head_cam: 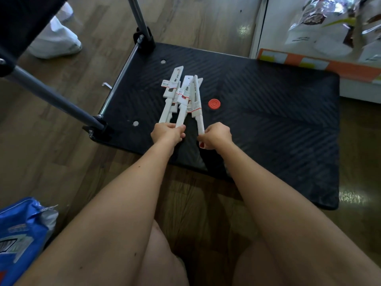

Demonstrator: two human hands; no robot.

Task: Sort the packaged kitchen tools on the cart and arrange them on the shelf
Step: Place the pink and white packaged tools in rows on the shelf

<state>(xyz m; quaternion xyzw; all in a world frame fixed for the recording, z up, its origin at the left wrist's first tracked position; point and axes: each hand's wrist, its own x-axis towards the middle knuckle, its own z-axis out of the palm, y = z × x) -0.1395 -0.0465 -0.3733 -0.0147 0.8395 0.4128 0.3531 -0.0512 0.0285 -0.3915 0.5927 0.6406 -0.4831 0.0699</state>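
Fingers (180,132) of the left hand (166,132) curl round several white packaged tools (175,93) by the cart (268,120) deck's handle edge, while the right hand (217,135) clamps a single tool (196,104) (best squared together before lifting).

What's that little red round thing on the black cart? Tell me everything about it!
The red disc is small, round and flat, with ring shapes on top, and looks like plastic. It sits flat on the black ribbed cart, just right of the white packaged tools and apart from them. Nothing else touches it.
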